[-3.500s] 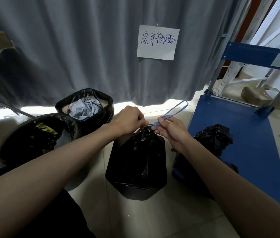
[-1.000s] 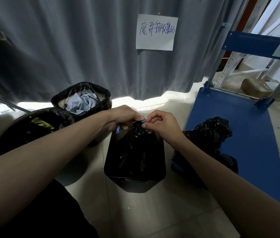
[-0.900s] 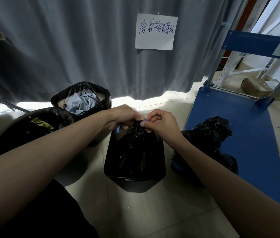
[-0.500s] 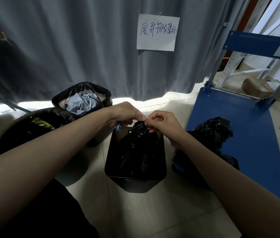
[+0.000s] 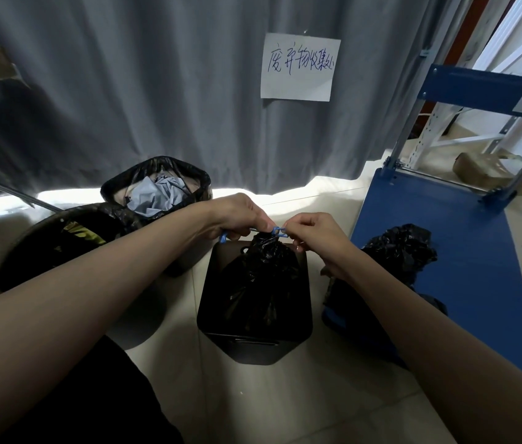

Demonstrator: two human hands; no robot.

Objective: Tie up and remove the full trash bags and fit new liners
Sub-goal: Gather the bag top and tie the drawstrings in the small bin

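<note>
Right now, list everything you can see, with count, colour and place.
Square plastic bin: one, black, floor centre.
Gathered plastic trash bag: one, black, inside it.
Thin drawstring: one, blue, at its neck.
Lined bin of crumpled paper: one, black, behind left.
Round bin: one, black, far left.
Tied bag: one, black, on cart.
Flat cart: one, blue, right.
Handwritten sign: one, white, on grey curtain.
Left hand, right hand: pinching the drawstring.

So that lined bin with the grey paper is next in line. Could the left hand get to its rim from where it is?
Probably yes. The lined bin stands just beyond the left hand, its rim uncovered, with nothing between them. But that hand is pinching the blue tie on the black bag and must let go first.
</note>
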